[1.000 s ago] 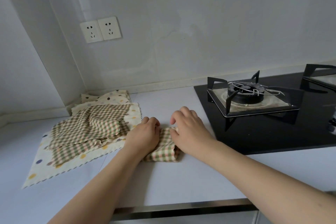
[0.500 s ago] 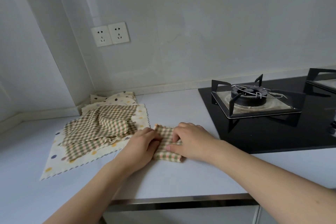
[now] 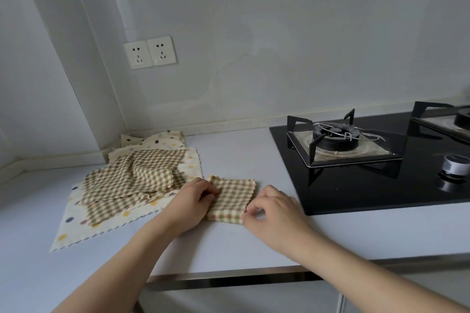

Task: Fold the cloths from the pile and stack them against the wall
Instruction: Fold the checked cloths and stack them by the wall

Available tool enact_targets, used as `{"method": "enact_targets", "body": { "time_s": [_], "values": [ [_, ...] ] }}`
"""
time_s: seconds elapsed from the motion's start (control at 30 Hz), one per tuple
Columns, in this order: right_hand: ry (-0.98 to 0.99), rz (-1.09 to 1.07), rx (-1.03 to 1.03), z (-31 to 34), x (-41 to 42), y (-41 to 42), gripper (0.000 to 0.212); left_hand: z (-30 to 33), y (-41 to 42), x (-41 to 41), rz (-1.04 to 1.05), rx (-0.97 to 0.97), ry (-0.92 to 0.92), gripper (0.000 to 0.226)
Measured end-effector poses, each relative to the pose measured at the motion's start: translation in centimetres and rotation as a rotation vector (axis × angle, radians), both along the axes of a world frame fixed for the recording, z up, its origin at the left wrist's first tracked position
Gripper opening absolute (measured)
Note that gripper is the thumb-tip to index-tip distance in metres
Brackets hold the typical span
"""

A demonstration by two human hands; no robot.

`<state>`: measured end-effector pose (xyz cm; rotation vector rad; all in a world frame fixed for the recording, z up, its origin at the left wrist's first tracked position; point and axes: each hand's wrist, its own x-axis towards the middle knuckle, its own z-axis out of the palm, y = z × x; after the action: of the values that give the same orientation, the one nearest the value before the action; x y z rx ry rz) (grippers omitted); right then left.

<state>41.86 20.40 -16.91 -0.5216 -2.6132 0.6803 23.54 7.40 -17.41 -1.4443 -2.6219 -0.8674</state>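
While flat on the near pale countertop [image 3: 229, 244]: small folded green-and-orange checked cloth [image 3: 232, 199], left hand [image 3: 189, 202] pressing its left edge, fingers curled onto it; right hand [image 3: 273, 211] pinching its near right corner. Step judged: squaring the fold. Next: carrying to far wall [image 3: 279, 46]. Left: unfolded pile of checked and polka-dot cloths [image 3: 132, 180]. Containers: none seen.

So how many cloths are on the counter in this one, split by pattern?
Checked cloths: 3, the folded checked cloth under the hands, plus the crumpled checked cloth and the checked cloth beneath it in the pile
Polka-dot cloths: at least 2, the large dotted cloth and the dotted cloth by the wall
Total: at least 5
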Motion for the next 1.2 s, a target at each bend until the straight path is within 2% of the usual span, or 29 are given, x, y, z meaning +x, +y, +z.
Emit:
{"method": "enact_targets", "body": {
  "time_s": [0.1, 0.3, 0.37, 0.43, 0.63, 0.83, 0.97, 1.2],
  "values": [
    [-0.007, 0.016, -0.024, 0.1, -0.2, -0.2, 0.018, 0.1, 0.1, 0.1, 0.007, -0.006, -0.011, 0.021],
    [-0.123, -0.114, -0.349, 2.1, -0.9, -0.5, 0.021, 0.1, 0.3, 0.3, 0.017, -0.032, 0.006, 0.019],
    [-0.161, -0.102, -0.455, 2.7, -0.9, -0.7, 0.021, 0.0, 0.3, 0.2, 0.018, -0.039, 0.028, 0.019],
    [-0.218, -0.058, -0.478, 2.9, -1.0, -0.9, 0.025, -0.1, 0.3, 0.1, 0.017, -0.043, 0.059, 0.019],
    [-0.249, -0.072, -0.346, 2.6, -1.0, -0.9, 0.042, 0.1, 0.4, 0.1, 0.006, -0.057, 0.080, 0.019],
    [-0.306, -0.072, -0.209, 2.2, -1.3, -1.1, 0.044, 0.4, 0.6, 0.1, 0.012, -0.083, 0.084, 0.017],
    [-0.352, -0.069, -0.142, 1.7, -1.9, -1.1, 0.035, 0.6, 0.7, 0.4, 0.006, -0.100, 0.097, 0.014],
    [-0.491, -0.065, -0.067, 2.6, -1.6, -0.5, 0.043, 0.9, 1.0, 0.6, 0.000, -0.162, 0.159, 0.008]
  ]
}}
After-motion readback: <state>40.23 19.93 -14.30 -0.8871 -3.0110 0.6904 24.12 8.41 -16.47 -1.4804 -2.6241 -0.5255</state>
